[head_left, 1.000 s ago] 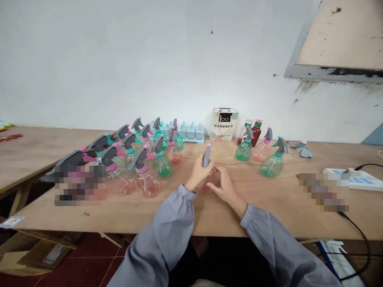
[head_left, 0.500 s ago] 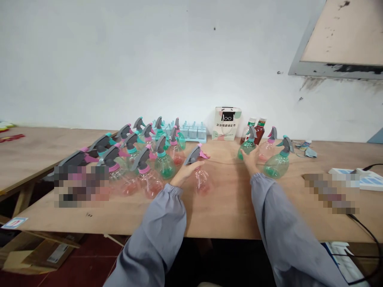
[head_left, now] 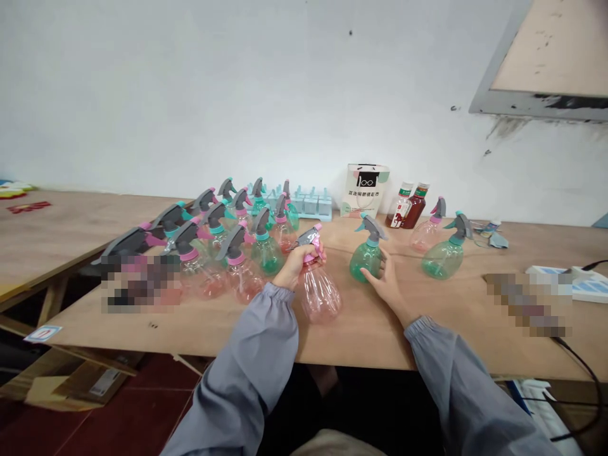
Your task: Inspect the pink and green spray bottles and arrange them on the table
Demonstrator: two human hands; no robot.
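Note:
My left hand [head_left: 300, 263] is wrapped round the neck of a pink spray bottle [head_left: 321, 296], just under its grey and pink trigger head. The bottle leans a little, its base towards me. To its right, my right hand [head_left: 384, 278] grips a green spray bottle [head_left: 365, 259] by the right side of its body, thumb in front and fingers partly hidden behind it. Close on the left of my left hand stands another green spray bottle [head_left: 266, 255], with a pink one [head_left: 243, 278] beside it.
Several more pink and green spray bottles crowd the table's left side. A pink bottle [head_left: 426, 235] and a green one [head_left: 443, 258] stand at right. Behind are a light blue rack [head_left: 311, 206], a paper bag [head_left: 365, 191] and two sauce bottles [head_left: 414, 208]. A white power strip [head_left: 553, 278] lies far right.
My right hand has brought the green spray bottle left and nearer to me. My left hand has drawn the pink bottle closer and now holds it by the neck.

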